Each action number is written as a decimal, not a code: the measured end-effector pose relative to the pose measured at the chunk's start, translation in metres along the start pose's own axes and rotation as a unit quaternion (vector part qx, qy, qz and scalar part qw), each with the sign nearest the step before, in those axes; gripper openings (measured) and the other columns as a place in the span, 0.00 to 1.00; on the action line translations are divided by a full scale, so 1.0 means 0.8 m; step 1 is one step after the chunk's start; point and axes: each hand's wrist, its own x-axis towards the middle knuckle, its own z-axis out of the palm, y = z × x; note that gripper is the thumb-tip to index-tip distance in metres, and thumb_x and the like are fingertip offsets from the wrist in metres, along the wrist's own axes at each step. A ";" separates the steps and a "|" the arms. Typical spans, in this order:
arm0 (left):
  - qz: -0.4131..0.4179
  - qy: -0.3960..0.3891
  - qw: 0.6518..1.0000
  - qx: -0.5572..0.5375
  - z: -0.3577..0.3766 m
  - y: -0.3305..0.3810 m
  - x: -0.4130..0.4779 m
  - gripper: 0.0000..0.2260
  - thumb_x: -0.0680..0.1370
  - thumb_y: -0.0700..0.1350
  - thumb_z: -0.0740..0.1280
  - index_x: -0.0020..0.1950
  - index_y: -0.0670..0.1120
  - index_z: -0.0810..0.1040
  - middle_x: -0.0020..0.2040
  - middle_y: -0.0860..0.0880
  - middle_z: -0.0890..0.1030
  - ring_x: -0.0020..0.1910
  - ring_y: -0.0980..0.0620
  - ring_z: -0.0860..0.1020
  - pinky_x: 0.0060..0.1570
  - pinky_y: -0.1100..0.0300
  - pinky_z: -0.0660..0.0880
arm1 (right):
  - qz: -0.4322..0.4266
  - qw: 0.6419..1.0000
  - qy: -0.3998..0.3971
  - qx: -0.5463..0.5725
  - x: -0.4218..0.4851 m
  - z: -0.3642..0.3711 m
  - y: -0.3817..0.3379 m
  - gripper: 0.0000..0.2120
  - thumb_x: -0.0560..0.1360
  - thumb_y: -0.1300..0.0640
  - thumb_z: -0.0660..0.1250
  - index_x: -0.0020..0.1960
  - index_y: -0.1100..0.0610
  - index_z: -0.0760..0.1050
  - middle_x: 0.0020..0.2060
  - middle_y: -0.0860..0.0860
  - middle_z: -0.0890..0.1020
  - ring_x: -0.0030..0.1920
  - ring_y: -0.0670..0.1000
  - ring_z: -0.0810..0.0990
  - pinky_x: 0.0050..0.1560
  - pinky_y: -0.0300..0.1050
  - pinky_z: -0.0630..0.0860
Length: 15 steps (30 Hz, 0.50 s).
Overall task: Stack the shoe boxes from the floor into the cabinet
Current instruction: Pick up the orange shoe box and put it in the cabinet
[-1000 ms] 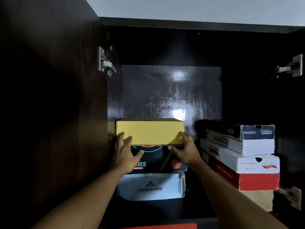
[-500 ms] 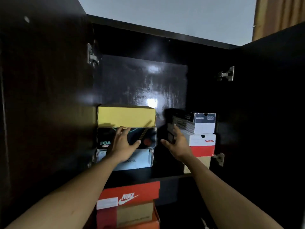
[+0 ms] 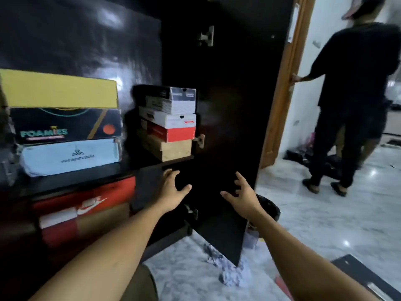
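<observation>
In the head view, the left hand (image 3: pixel 173 189) and right hand (image 3: pixel 244 195) hung with fingers spread, holding nothing, before the open cabinet door (image 3: pixel 230 109). The yellow shoe box (image 3: pixel 58 90) topped the left stack on the cabinet shelf (image 3: pixel 71 181), beside a second stack of boxes (image 3: pixel 173 124).

Cabinet (image 3: pixel 86 44) looks dim and blurred (glare on its back).

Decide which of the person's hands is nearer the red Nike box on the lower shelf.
Left. The left hand hovers open just right of the red Nike box; the right hand is farther right, before the open cabinet door.
</observation>
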 end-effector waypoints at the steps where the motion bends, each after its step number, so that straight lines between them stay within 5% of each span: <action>1: 0.003 -0.021 1.000 0.003 0.023 -0.001 -0.006 0.30 0.76 0.52 0.72 0.74 0.43 0.68 0.75 0.46 0.61 0.76 0.47 0.62 0.72 0.56 0.61 | 0.017 1.000 0.008 -0.006 -0.012 -0.011 0.019 0.44 0.75 0.51 0.74 0.81 0.53 0.50 0.75 0.54 0.67 0.73 0.56 0.69 0.69 0.48 0.70; 8: 0.031 -0.143 0.989 0.034 0.172 0.017 -0.057 0.30 0.75 0.59 0.70 0.74 0.48 0.68 0.75 0.50 0.64 0.72 0.49 0.69 0.66 0.54 0.69 | 0.123 0.989 0.074 -0.034 -0.107 -0.061 0.156 0.40 0.74 0.56 0.74 0.79 0.57 0.55 0.68 0.57 0.74 0.61 0.52 0.76 0.58 0.42 0.72; 11: 0.039 -0.215 0.975 0.029 0.242 0.024 -0.089 0.31 0.75 0.60 0.70 0.73 0.48 0.69 0.74 0.49 0.66 0.69 0.48 0.71 0.65 0.53 0.71 | 0.185 0.977 0.100 -0.025 -0.158 -0.077 0.223 0.41 0.74 0.54 0.74 0.80 0.53 0.55 0.72 0.57 0.70 0.68 0.55 0.72 0.65 0.50 0.72; 15: 0.067 -0.282 0.957 0.014 0.322 0.051 -0.128 0.29 0.73 0.54 0.75 0.70 0.44 0.73 0.67 0.46 0.74 0.65 0.46 0.74 0.60 0.58 0.70 | 0.252 0.958 0.135 -0.019 -0.218 -0.108 0.300 0.41 0.76 0.56 0.73 0.80 0.56 0.53 0.75 0.57 0.66 0.73 0.56 0.68 0.66 0.43 0.68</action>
